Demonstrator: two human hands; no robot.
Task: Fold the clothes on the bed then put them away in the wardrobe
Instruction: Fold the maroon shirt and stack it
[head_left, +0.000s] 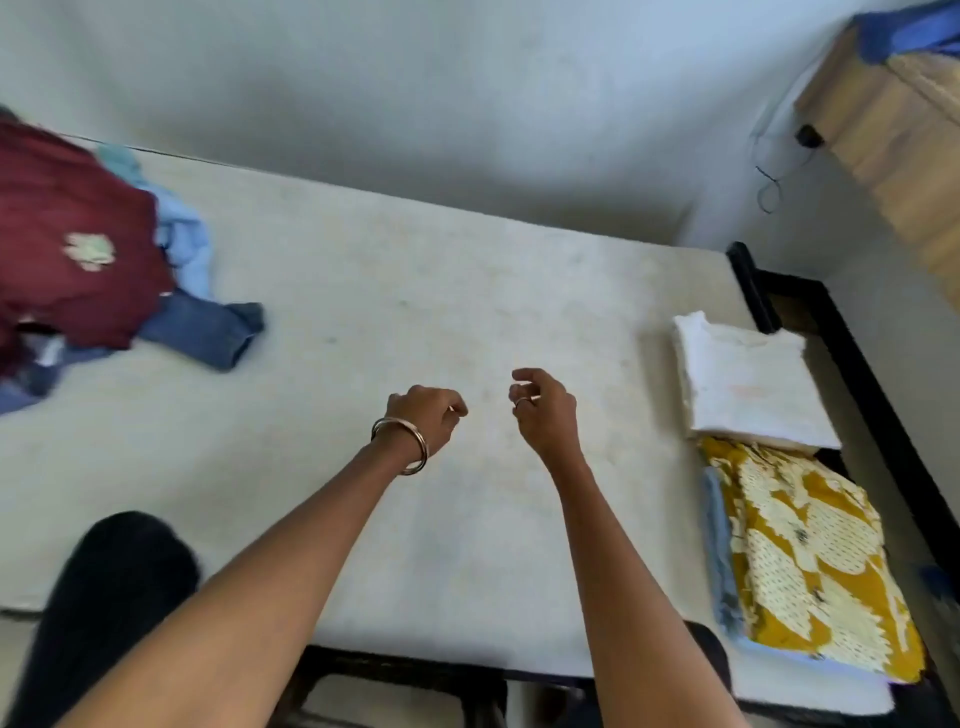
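An unfolded heap lies at the bed's far left: a maroon garment (72, 249) on top, light blue cloth (184, 239) behind it and dark blue jeans (208, 332) sticking out. At the right edge sit two folded pieces, a white one (748, 379) and a yellow patterned one (810, 561) over a pale blue layer. My left hand (428, 415), with a bangle at the wrist, and my right hand (545, 410), with a ring, hover over the middle of the white mattress (395, 291). Both have loosely curled fingers and hold nothing.
The wooden wardrobe (893, 130) stands at the top right, blue cloth on top of it. A charger and cable hang on the wall beside it. The black bed frame (852, 343) runs along the right side. My dark-clothed knee (114, 597) is at the lower left.
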